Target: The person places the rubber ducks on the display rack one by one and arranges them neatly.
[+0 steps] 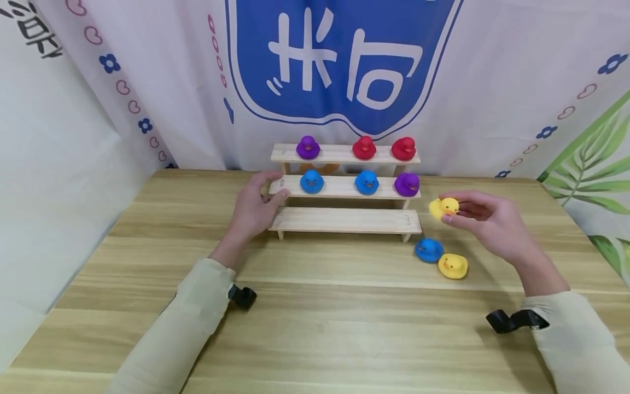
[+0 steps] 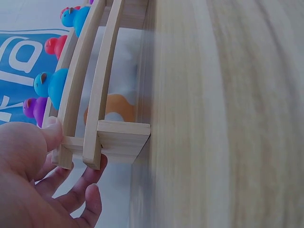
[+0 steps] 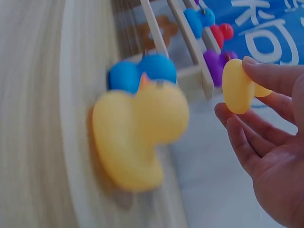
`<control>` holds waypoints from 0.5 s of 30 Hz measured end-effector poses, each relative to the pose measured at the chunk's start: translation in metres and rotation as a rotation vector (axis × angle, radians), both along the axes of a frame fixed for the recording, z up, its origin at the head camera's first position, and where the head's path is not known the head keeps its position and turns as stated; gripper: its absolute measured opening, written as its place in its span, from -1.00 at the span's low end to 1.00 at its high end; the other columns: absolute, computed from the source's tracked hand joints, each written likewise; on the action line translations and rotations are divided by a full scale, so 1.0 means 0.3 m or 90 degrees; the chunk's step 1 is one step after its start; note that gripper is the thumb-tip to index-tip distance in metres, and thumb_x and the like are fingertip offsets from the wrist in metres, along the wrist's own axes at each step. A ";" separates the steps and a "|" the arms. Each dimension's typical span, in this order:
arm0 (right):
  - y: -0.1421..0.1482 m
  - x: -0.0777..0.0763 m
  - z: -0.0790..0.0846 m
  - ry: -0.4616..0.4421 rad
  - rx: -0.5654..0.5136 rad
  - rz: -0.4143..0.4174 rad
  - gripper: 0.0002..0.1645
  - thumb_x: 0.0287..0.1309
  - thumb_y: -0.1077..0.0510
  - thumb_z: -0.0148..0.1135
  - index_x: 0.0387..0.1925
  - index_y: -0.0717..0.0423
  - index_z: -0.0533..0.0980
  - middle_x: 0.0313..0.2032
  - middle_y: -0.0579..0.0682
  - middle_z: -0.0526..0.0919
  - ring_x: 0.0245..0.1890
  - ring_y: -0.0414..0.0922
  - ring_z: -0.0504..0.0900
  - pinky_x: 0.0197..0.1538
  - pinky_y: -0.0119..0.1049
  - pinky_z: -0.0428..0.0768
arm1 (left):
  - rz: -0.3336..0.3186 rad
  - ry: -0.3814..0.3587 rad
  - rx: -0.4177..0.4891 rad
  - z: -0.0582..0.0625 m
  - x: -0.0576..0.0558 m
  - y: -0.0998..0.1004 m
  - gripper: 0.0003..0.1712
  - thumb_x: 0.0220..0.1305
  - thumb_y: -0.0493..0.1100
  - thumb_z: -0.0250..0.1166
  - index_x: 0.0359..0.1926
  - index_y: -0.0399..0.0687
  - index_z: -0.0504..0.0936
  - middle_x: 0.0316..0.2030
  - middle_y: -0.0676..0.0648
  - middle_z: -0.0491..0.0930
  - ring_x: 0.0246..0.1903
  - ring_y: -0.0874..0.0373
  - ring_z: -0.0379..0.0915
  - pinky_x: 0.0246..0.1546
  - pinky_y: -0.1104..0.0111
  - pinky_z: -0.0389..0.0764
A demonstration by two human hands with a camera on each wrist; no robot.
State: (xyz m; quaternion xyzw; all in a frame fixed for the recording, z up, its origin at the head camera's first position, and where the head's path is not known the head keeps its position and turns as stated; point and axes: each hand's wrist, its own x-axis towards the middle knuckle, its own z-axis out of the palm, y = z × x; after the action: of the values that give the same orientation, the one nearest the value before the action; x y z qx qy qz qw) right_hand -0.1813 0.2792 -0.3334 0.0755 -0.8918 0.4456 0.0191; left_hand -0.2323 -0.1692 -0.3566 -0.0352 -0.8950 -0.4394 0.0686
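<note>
A three-tier wooden stand (image 1: 344, 220) is on the table. My left hand (image 1: 253, 205) grips the left end of its middle tier, thumb above and fingers below in the left wrist view. My right hand (image 1: 497, 221) pinches a yellow rubber duck (image 1: 444, 208) in the air, right of the stand. Below it on the table lie a blue duck (image 1: 429, 250) and another yellow duck (image 1: 453, 266), side by side. Two blue ducks and a purple duck (image 1: 407, 185) sit on the middle tier. Up on the top tier are a purple duck (image 1: 308, 148) and two red ducks.
The bottom tier holds no ducks. Behind the stand hangs a white cloth (image 1: 492, 82) with a blue printed emblem. The wooden table (image 1: 320, 328) stretches toward me, and a small black device (image 1: 242, 297) is strapped at each wrist.
</note>
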 end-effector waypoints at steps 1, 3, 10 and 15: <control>-0.014 0.000 0.005 0.002 -0.006 0.006 -0.43 0.34 0.02 0.47 0.31 0.09 0.61 -0.01 -0.51 0.68 -0.03 -0.48 0.68 0.02 -0.66 0.63 | -0.001 0.000 0.000 0.001 0.000 0.000 -0.43 0.57 -0.01 0.28 0.50 0.04 0.46 0.51 -0.11 0.40 -0.27 0.00 0.51 -0.24 0.29 0.59; -0.040 -0.003 0.015 0.005 -0.014 0.022 -0.46 0.35 0.04 0.47 0.29 0.10 0.62 -0.01 -0.50 0.69 -0.03 -0.44 0.68 0.02 -0.65 0.64 | 0.000 -0.001 0.000 0.002 0.000 0.001 -0.42 0.57 0.00 0.28 0.50 0.05 0.46 0.51 -0.11 0.40 -0.24 -0.01 0.52 -0.22 0.27 0.61; -0.124 -0.014 0.028 0.035 -0.025 0.093 -0.53 0.38 0.10 0.44 0.26 0.09 0.63 0.08 -0.24 0.70 -0.01 -0.31 0.68 0.05 -0.61 0.64 | 0.000 -0.001 -0.007 -0.003 0.004 0.000 -0.41 0.57 0.00 0.27 0.51 0.06 0.45 0.53 -0.10 0.39 -0.18 -0.04 0.57 -0.17 0.26 0.64; -0.190 -0.023 0.041 0.030 -0.011 0.115 -0.53 0.40 0.02 0.42 0.26 -0.01 0.62 0.14 -0.05 0.69 0.04 -0.14 0.64 0.06 -0.58 0.63 | -0.003 0.012 -0.011 -0.005 0.000 -0.001 -0.42 0.57 0.00 0.28 0.51 0.05 0.45 0.52 -0.10 0.40 -0.24 -0.02 0.56 -0.22 0.27 0.63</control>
State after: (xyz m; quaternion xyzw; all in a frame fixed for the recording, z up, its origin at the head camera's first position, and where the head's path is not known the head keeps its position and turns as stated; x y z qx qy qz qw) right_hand -0.1883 0.2222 -0.3210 0.1658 -0.8769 0.4512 0.0003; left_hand -0.2323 -0.1694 -0.3581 -0.0421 -0.8978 -0.4318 0.0757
